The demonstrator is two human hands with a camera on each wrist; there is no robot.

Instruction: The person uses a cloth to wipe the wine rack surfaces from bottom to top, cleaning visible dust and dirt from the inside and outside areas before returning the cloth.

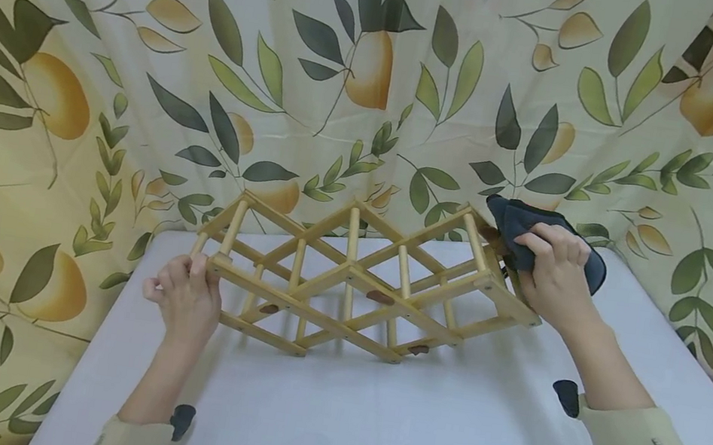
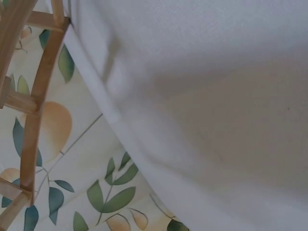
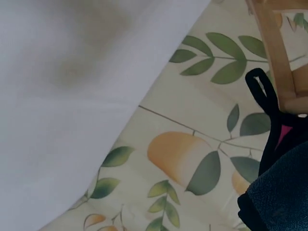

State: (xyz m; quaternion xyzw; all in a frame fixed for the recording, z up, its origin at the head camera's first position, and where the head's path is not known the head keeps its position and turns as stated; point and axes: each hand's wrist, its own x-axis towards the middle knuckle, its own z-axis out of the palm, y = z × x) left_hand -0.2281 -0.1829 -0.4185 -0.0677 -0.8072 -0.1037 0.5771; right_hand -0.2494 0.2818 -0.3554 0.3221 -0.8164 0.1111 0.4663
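Observation:
A wooden lattice rack (image 1: pixel 349 275) of crossed slats and round dowels stretches across the head view, over the white table. My left hand (image 1: pixel 187 297) grips its near left corner with curled fingers. At the opposite end, my right hand (image 1: pixel 554 273) holds a dark blue cloth (image 1: pixel 589 270) against the rack's end slats. The right wrist view shows the cloth's loop (image 3: pixel 262 91) hanging beside a slat (image 3: pixel 274 48). Slats (image 2: pixel 41 106) also run down the left side of the left wrist view. Neither wrist view shows the fingers.
The white-covered table (image 1: pixel 369 422) extends in front of the rack toward me. Behind and to the left hangs a curtain (image 1: pixel 354 139) printed with leaves and orange fruit. Small reddish-brown pieces (image 1: pixel 380 297) sit on several of the rack's slats.

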